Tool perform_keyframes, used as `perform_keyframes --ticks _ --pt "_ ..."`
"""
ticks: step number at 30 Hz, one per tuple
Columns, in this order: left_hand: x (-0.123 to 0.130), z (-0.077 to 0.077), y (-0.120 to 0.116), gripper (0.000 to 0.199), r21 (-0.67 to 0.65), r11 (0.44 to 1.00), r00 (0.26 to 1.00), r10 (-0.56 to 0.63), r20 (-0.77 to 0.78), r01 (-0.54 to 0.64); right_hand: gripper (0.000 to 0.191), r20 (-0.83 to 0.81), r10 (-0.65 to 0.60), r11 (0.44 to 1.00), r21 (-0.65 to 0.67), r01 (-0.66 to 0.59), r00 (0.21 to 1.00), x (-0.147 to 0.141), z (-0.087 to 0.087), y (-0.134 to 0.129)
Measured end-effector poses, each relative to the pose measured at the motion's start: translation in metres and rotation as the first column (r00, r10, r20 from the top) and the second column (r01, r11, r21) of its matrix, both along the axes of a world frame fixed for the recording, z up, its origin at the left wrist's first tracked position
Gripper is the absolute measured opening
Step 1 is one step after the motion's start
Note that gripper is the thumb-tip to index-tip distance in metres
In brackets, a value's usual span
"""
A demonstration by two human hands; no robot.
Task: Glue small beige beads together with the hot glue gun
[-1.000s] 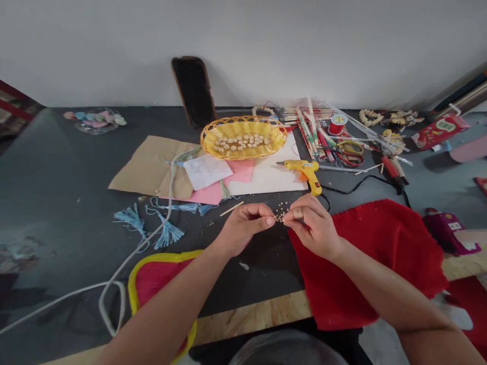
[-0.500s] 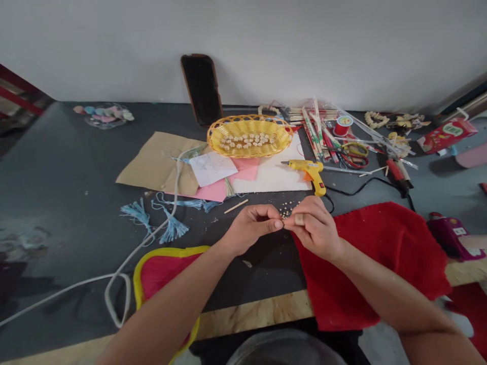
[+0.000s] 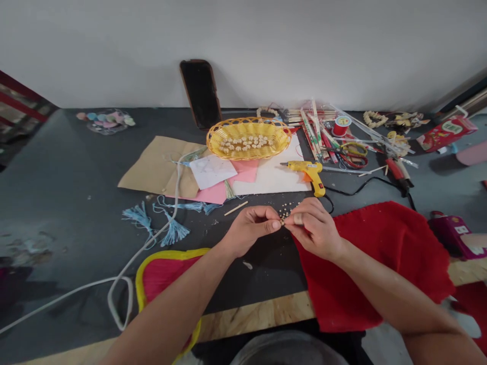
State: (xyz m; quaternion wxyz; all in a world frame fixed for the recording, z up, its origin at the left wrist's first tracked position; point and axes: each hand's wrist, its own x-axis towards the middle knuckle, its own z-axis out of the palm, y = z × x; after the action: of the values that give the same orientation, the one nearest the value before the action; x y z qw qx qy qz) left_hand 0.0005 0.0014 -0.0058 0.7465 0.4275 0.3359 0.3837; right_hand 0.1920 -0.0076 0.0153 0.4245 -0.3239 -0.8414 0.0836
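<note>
My left hand (image 3: 253,228) and my right hand (image 3: 315,225) meet fingertip to fingertip above the dark table. Pinched between them is a tiny tan bead-like piece (image 3: 282,222), mostly covered by the fingers. Just behind the fingertips lie several small pale beads (image 3: 285,206), loose on the table. A yellow glue gun (image 3: 312,175) rests on its side beyond my right hand. Further back, the yellow woven basket (image 3: 217,138) holds several pale, flower-shaped clusters (image 3: 247,144). A short wooden stick (image 3: 236,208) lies to the left of the beads.
Blue tassels (image 3: 173,230), a white cord (image 3: 125,266) and brown paper (image 3: 152,165) lie on the left. Red cloth (image 3: 365,263) spreads under my right forearm. A phone (image 3: 201,94) leans on the wall. Scissors (image 3: 353,154) and a thread spool (image 3: 341,125) sit back right.
My hands stay pinched together in nearly the same place, with the fingertips slightly shifted and a little more of the small piece showing. The camera view has tilted slightly.
</note>
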Motion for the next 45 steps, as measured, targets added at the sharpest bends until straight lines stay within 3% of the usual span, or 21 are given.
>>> perform_keyframes --ticks 26,36,45 --pt "-0.0005 -0.0022 0.0005 0.027 -0.007 0.999 0.999 -0.038 -0.014 0.038 0.007 0.082 0.011 0.996 0.091 -0.019 0.997 0.0024 -0.001 0.0009" --pt "-0.0014 -0.0009 -0.0006 0.025 -0.071 0.997 0.999 -0.037 -0.007 0.036 0.019 -0.153 0.062 0.968 -0.233 -0.097 0.986 0.0038 0.0015 -0.0035" --pt "-0.0012 -0.0004 -0.0005 0.027 -0.053 0.997 0.997 -0.066 -0.036 0.064 0.012 -0.23 0.108 0.942 -0.286 -0.173 0.967 -0.0002 0.0001 -0.0033"
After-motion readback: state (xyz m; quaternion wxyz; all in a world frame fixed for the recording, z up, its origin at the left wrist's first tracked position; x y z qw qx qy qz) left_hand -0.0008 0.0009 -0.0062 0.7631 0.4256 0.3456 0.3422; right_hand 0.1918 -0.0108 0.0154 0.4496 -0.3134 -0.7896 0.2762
